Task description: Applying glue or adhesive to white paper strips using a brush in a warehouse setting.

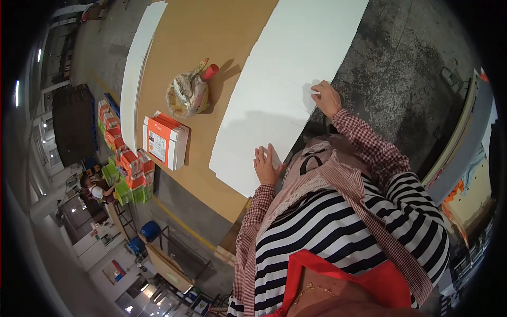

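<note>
Long white sheets of board (285,63) lie on a brown board surface in front of me. My left hand (266,166) rests on the near left end of the white board, its fingers spread. Farther right, at the board's near edge, my right hand (326,99) has its thumb and fingers pinched together. A small white bit shows between those fingertips, too small to tell whether it is loose or part of the board. Both forearms wear red checked sleeves.
An orange and white stack of printed boxes or cards (166,140) sits on the brown board (211,185). Near it stands a crumpled, tape-covered container (186,95) with a red-ended object. Another white strip (138,68) lies along the far side. Beyond, a person (97,191) works by stacked orange and green packs (132,174).
</note>
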Available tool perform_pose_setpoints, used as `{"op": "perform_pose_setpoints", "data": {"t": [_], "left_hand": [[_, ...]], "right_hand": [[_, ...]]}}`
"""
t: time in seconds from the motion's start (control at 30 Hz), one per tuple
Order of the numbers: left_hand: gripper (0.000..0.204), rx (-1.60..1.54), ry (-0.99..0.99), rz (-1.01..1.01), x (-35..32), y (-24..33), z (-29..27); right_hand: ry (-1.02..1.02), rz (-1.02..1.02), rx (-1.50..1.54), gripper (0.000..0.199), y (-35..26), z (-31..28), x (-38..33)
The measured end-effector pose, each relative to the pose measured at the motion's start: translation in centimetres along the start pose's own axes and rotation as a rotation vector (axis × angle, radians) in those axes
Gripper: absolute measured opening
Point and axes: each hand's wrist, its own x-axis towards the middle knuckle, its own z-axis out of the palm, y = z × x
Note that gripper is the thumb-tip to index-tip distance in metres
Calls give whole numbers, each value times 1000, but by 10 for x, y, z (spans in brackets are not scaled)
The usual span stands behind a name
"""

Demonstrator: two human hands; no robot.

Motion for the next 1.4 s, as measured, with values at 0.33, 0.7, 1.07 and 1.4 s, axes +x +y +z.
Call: {"op": "perform_pose_setpoints", "data": {"t": [0.33, 0.7, 1.07, 1.4], "left_hand": [[95, 9, -77, -29, 6, 8, -2], [94, 48, -52, -36, 6, 8, -2], [93, -4, 20, -95, 2, 8, 8], [93, -120, 48, -183, -4, 6, 11]], "right_hand": [[-56, 122, -35, 22, -5, -13, -3], [-127, 98, -50, 31, -6, -13, -4], [-178, 136, 1, 35, -1, -10, -1], [-169, 94, -68, 40, 0, -7, -3]]}}
